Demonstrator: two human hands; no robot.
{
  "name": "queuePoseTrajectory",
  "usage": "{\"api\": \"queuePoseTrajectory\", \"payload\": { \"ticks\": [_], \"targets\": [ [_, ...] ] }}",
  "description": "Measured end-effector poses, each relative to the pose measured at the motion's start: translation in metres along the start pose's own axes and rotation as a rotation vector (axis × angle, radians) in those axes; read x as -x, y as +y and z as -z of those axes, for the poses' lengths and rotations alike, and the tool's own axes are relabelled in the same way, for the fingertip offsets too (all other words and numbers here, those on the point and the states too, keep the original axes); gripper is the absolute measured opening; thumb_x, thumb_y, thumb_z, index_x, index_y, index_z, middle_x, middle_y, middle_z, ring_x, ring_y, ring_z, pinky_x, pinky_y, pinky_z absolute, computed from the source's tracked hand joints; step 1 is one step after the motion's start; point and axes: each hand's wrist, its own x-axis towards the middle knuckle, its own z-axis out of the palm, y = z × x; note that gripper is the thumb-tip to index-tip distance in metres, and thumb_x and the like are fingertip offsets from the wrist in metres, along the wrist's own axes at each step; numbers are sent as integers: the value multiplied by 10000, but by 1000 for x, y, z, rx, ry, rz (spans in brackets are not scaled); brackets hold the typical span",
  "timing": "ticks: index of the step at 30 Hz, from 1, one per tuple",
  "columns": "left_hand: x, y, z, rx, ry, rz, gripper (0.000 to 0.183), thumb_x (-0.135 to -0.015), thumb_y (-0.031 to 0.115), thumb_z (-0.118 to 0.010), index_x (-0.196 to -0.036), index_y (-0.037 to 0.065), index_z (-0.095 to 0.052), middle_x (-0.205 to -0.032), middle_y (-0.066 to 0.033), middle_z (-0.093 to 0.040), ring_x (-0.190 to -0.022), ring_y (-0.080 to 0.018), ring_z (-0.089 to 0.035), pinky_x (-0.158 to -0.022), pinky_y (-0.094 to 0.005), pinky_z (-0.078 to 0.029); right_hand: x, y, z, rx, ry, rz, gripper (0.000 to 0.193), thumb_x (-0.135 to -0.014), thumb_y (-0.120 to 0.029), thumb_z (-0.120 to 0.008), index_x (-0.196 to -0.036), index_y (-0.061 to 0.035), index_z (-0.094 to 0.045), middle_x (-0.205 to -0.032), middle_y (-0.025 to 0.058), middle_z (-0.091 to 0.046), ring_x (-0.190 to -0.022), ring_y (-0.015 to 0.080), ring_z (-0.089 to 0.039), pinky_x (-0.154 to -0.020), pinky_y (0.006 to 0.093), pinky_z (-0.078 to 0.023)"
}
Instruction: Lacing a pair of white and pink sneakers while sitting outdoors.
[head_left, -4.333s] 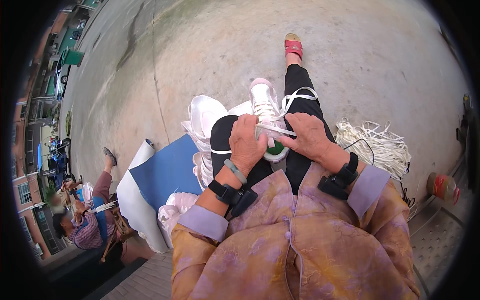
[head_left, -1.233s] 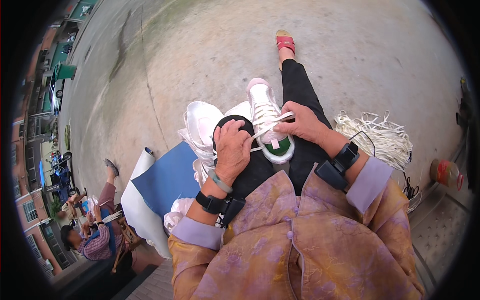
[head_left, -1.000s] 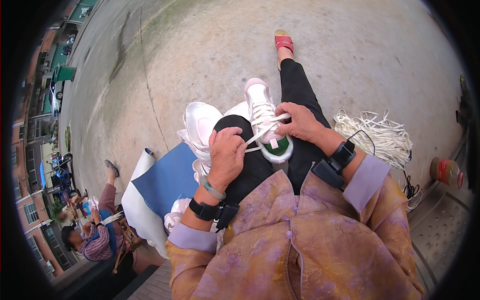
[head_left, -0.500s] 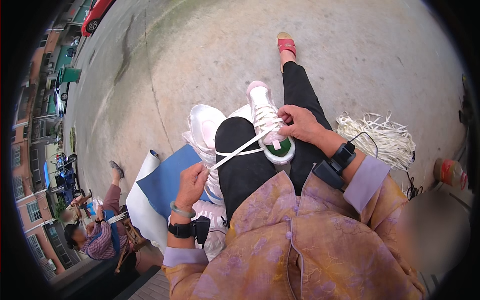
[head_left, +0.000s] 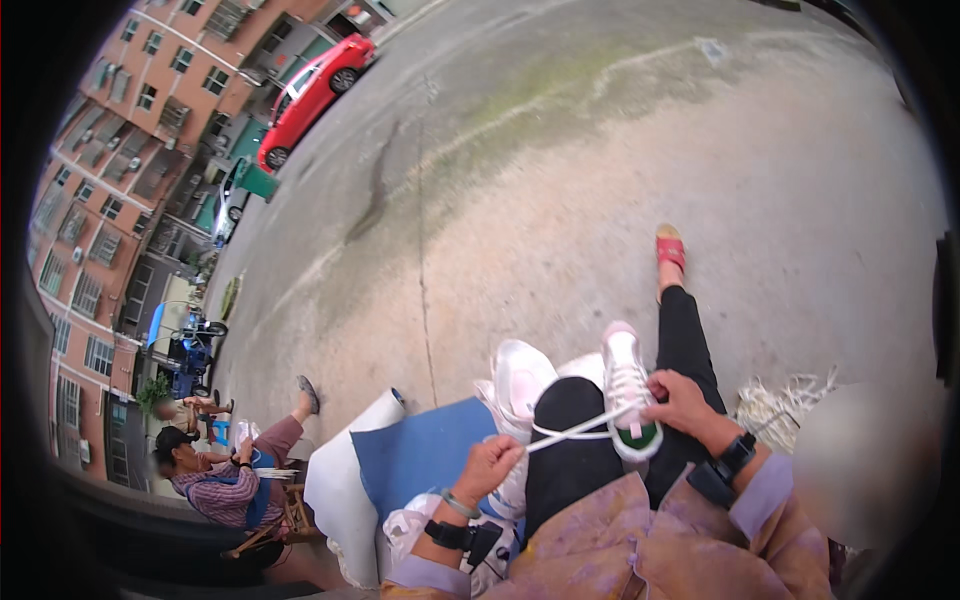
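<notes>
One seated co-worker (head_left: pixel 225 490) in a black cap; one red car (head_left: pixel 315 100); one white sheet (head_left: pixel 335 490); one blue sheet (head_left: pixel 430 450); one left hand (head_left: pixel 489 466), closed in a pinch on one white lace (head_left: pixel 575 432) drawn taut over the knee; white footwear (head_left: pixel 522 375), count unclear; one white-and-pink shoe (head_left: pixel 622 365), green inside, between the two black-trousered legs, toe outward; one red sandal (head_left: pixel 670 252), worn; one right hand (head_left: pixel 688 405), fingers partly curled at the shoe's side, grip on any lace unclear; one heap of white laces (head_left: pixel 775 405), partly hidden.
</notes>
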Motion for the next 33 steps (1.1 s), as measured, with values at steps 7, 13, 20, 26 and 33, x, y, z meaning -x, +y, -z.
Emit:
{"api": "queuePoseTrajectory", "payload": {
  "ticks": [7,13,20,26,33],
  "targets": [
    [4,10,1,99,72,3,167,-765,91,-619,-920,38,-586,-638,34,-493,-601,-50,-453,-532,-233,-393,24,-5,17,-47,-118,-68,305,-672,-111,-736,-914,9,-595,-657,44,-562,-577,91,-516,-544,258,-442],
    [-8,22,12,-119,169,-88,170,-733,64,-578,-900,38,-590,-660,-132,-571,-583,-205,-568,-559,-288,-441,18,7,41,71,156,32,112,-749,-109,-590,-808,-19,-618,-604,108,-579,-543,208,-571,-529,315,-446],
    [4,92,26,45,-188,-177,59,-798,48,-613,-796,-10,-623,-622,-33,-566,-536,-69,-476,-478,-251,-366,6,-11,33,327,230,365,152,-727,-9,-527,-858,-67,-578,-801,101,-566,-782,295,-572,-680,387,-466],
    [1,128,-8,24,-508,-438,81,-790,102,-629,-835,34,-625,-656,-91,-561,-588,-249,-562,-527,-322,-422,-5,-30,19,63,86,343,169,-735,-20,-500,-871,-44,-596,-825,120,-585,-818,299,-558,-749,370,-450],
    [3,142,-17,-97,-531,-591,107,-769,121,-637,-871,88,-627,-680,-68,-564,-615,-272,-551,-534,-356,-410,-10,-47,6,90,-11,243,186,-740,-134,-503,-865,-50,-612,-840,137,-590,-828,315,-558,-754,391,-447]
  ]
}}
